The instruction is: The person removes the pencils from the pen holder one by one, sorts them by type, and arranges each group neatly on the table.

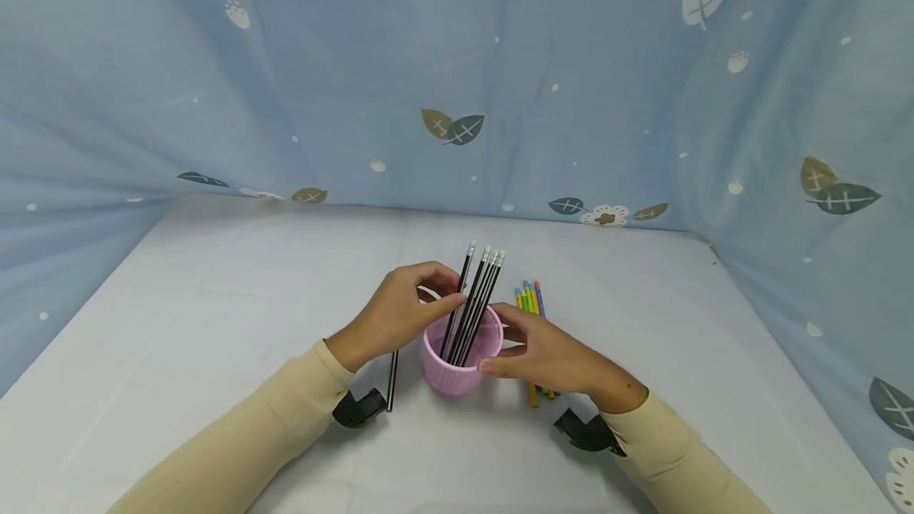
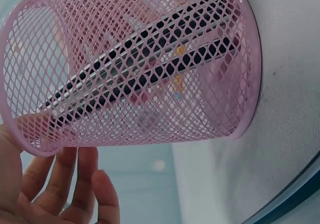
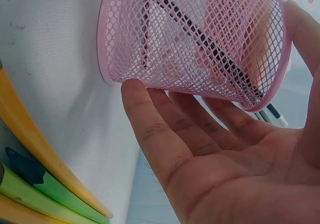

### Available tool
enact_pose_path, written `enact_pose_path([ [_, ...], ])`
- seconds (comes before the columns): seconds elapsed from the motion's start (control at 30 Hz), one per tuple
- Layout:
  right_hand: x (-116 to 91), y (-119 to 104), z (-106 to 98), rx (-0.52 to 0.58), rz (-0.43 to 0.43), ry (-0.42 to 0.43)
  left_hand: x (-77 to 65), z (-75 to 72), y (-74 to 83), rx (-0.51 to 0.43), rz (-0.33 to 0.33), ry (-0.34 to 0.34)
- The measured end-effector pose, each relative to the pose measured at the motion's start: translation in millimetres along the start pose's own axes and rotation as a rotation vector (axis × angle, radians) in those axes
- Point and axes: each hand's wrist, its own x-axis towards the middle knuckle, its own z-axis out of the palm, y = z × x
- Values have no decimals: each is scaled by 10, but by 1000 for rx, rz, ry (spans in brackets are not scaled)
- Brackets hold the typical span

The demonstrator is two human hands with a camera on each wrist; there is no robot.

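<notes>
White table [image 1: 236,276] under everything; R hand [image 1: 550,351] wraps the R side of the pink mesh cup [image 1: 451,385], thumb at near rim, fingers along wall. L hand [image 1: 396,308] is at the L rim, thumb + index apparently pinching one black pencil [image 1: 466,270], lower end inside cup; other L fingers loose outside the mesh. Cup stands upright on table, mid-front, btwn the hands. Bundle of coloured pens [image 1: 531,300] lies just R of cup, partly under R hand. Other black pencils [image 1: 481,300], prob. three, lean together in cup, tops to the R; pinched one stands slightly apart on their L. Loose pencil [image 1: 393,383] on table L of cup, partly hidden by L hand. Step in hand, my read: seating the pinched pencil. Best technique: R grip firm but light, b/c thin mesh may flex; base flat; lower pencil till its end meets the floor, then release w/o dragging thumb across neighbours. Risk: L wrist band nudging loose pencil. Smallest: white eraser ends [image 1: 494,258], all up, well above rim.
</notes>
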Motion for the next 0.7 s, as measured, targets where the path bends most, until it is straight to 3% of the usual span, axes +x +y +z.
enact_pose_path([
  [0.2,-8,4,-8,20,8,-5,14,-23,8,-5,-6,1],
  [0.5,-9,-9,2,31,-8,-12,11,-48,18,-28,66,49],
  [0.7,-7,-27,3,17,-3,-13,-4,-88,66,-30,63,53],
])
